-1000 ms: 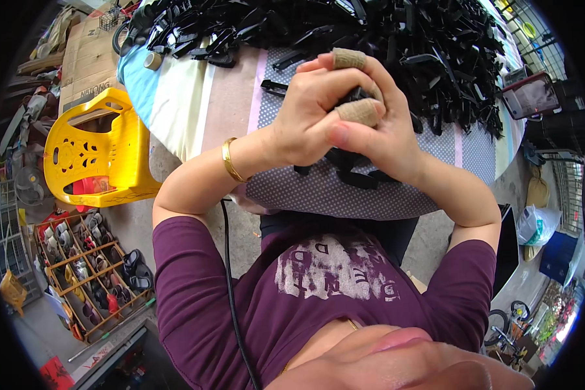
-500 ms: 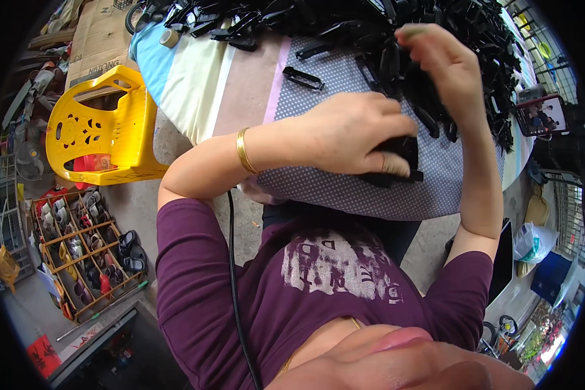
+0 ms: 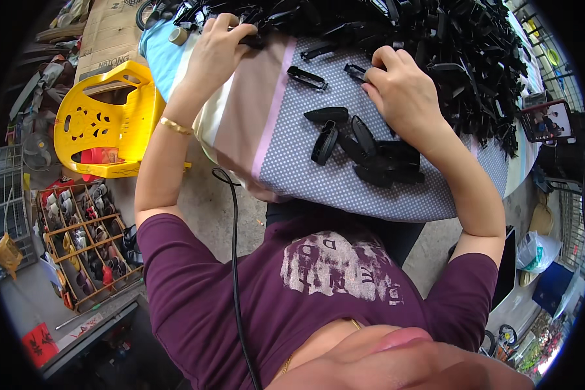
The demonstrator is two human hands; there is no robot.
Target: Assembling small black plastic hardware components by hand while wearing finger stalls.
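My left hand (image 3: 220,55) reaches to the pile's left front edge, its fingers curled on a black plastic piece (image 3: 253,41). Over the dotted cloth, my right hand (image 3: 403,91) pinches the end of a narrow, hollow black plastic piece (image 3: 355,71) between thumb and fingers. Nearer to me lies a loose group of slim, pointed black pieces (image 3: 364,135), several overlapping. Another hollow black piece (image 3: 307,78) rests by itself between my hands. A big heap of similar black parts (image 3: 461,71) covers the far and right side of the table.
A striped and dotted cloth (image 3: 240,130) covers the table. A tape roll (image 3: 178,36) sits at its far left. Beside the table stand a yellow plastic chair (image 3: 136,123) and a shoe rack (image 3: 78,227). A phone (image 3: 547,121) is at the right edge. A black cable (image 3: 235,260) hangs before me.
My left hand has left the near group of black pieces and moved far left to the pile. My right hand has come down from the heap onto the hollow piece.
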